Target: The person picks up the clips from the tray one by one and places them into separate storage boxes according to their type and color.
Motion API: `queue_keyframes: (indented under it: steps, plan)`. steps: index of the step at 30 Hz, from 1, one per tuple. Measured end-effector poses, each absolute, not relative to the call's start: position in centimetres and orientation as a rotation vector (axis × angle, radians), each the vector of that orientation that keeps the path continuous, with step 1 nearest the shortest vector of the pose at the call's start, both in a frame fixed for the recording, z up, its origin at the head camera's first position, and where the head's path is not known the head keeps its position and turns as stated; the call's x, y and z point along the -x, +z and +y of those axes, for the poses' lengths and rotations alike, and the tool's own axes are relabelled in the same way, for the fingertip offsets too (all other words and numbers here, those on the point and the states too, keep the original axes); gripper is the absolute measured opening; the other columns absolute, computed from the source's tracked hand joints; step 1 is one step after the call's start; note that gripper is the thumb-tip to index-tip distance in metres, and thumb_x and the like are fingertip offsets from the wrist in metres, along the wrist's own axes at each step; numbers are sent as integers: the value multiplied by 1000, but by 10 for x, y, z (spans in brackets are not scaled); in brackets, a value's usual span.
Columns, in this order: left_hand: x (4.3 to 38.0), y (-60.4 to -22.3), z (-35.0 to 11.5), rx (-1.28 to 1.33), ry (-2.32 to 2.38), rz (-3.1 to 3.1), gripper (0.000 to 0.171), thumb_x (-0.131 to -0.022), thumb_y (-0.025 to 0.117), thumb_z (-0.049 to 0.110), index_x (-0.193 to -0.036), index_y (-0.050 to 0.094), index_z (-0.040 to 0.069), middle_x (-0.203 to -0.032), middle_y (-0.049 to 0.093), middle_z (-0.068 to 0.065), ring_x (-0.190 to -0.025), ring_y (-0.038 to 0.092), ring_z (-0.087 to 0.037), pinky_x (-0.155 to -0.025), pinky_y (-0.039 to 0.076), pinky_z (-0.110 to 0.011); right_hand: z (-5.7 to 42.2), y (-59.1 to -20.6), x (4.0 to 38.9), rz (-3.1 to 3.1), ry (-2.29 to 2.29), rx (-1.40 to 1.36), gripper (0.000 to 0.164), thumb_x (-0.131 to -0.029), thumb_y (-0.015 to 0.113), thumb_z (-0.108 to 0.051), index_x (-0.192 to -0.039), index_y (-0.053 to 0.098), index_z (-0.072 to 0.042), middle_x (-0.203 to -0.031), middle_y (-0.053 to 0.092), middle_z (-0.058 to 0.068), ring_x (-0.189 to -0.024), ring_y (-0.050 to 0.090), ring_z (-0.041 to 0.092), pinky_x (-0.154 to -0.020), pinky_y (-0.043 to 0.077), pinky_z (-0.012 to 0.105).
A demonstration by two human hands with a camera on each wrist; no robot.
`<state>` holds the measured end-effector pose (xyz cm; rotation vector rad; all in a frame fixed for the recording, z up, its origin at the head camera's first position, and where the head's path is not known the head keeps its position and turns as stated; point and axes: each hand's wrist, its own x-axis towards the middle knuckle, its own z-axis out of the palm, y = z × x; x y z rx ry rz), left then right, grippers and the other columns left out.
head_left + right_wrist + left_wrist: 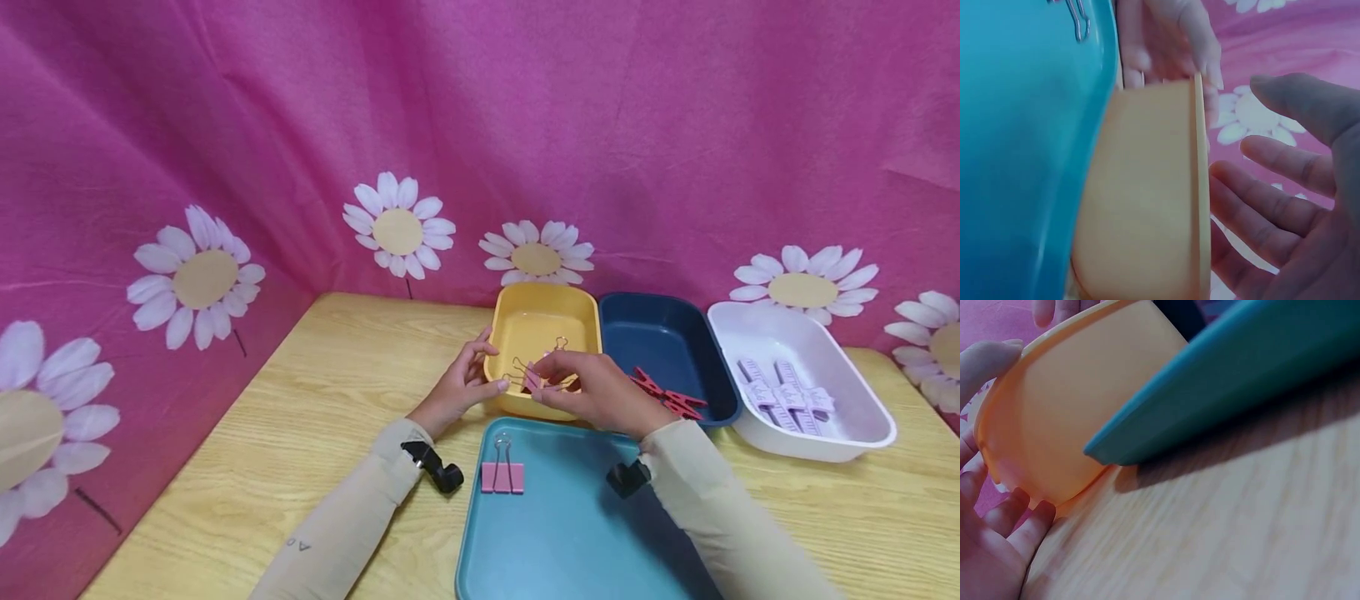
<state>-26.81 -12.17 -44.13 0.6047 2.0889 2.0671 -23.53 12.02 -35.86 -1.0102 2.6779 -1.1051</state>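
My left hand (457, 387) grips the left end of a yellow bin (547, 304), its thumb on the near rim and its fingers around the outer wall. Over the near side of that bin is my right hand (600, 387). In the right wrist view its thumb and fingers stand apart, nothing between them. A pink binder clip (531, 379) with wire handles shows right at the right fingertips in the head view. More clips lie in the bin, partly hidden by the hand. Another pink binder clip (502, 477) lies on the teal tray (570, 533).
Right of the yellow bin stands a navy bin (652, 325) with red clothespins (678, 402) at its near side. Beyond it, a white bin (855, 417) holds several lilac clips (787, 396). A pink daisy-print cloth (637, 125) hangs behind the wooden table (360, 350).
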Motion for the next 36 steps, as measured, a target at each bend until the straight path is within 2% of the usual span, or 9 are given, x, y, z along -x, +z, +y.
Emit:
queue_keyframes:
  steps: [3, 6, 9, 14, 22, 29, 36]
  plan:
    - [263, -432, -122, -615, 2046, 2067, 55, -90, 67, 10, -133, 35, -1, -162, 6, 7, -142, 27, -23, -112, 31, -35, 119, -361, 229, 2651, -1151, 1037, 34, -85, 75, -30, -117, 67, -20, -113, 67, 5, -99, 63, 19, -85, 56, 40]
    - [258, -420, -121, -624, 2046, 2042, 54, -90, 66, 7, -132, 34, -3, -162, 4, 2, -143, 25, -24, -113, 30, -38, 117, -362, 223, 2660, -1149, 1034, 38, -84, 75, -31, -118, 66, -17, -116, 67, 5, -100, 63, 19, -87, 55, 40]
    - [254, -414, -121, -624, 2055, 2026, 54, -90, 65, 6, -131, 33, -5, -162, 4, 1, -143, 24, -26, -113, 29, -41, 116, -360, 218, 2688, -1116, 1045, 42, -84, 75, -33, -120, 65, -14, -121, 65, 4, -105, 63, 17, -91, 54, 41]
    - [253, -415, -120, -614, 2027, 2047, 55, -91, 65, 7, -133, 32, -6, -163, 4, 0, -143, 24, -26, -114, 28, -39, 117, -359, 210, 2737, -1080, 1052, 43, -83, 75, -35, -121, 65, -17, -126, 64, 2, -112, 61, 19, -93, 52, 43]
    - [260, -423, -120, -611, 2050, 2060, 53, -90, 65, 5, -132, 34, -4, -162, 4, 1, -143, 24, -26, -113, 29, -38, 117, -357, 199, 2737, -1093, 1060, 44, -82, 76, -37, -119, 66, -15, -114, 68, 0, -104, 62, 20, -89, 54, 42]
    - [265, -438, -122, -586, 2057, 2095, 51, -90, 67, 9, -132, 38, 3, -160, 11, 14, -140, 30, -18, -110, 34, -31, 114, -355, 188, 2698, -1062, 1080, 42, -83, 74, -39, -118, 64, -20, -111, 67, -5, -102, 62, 19, -88, 55, 39]
    - [265, -439, -121, -602, 2068, 2098, 53, -90, 67, 9, -132, 36, 1, -161, 10, 11, -142, 28, -18, -111, 32, -32, 105, -359, 179, 2682, -949, 1112, 42, -84, 73, -40, -117, 65, -15, -108, 67, -1, -97, 62, 17, -85, 55, 37]
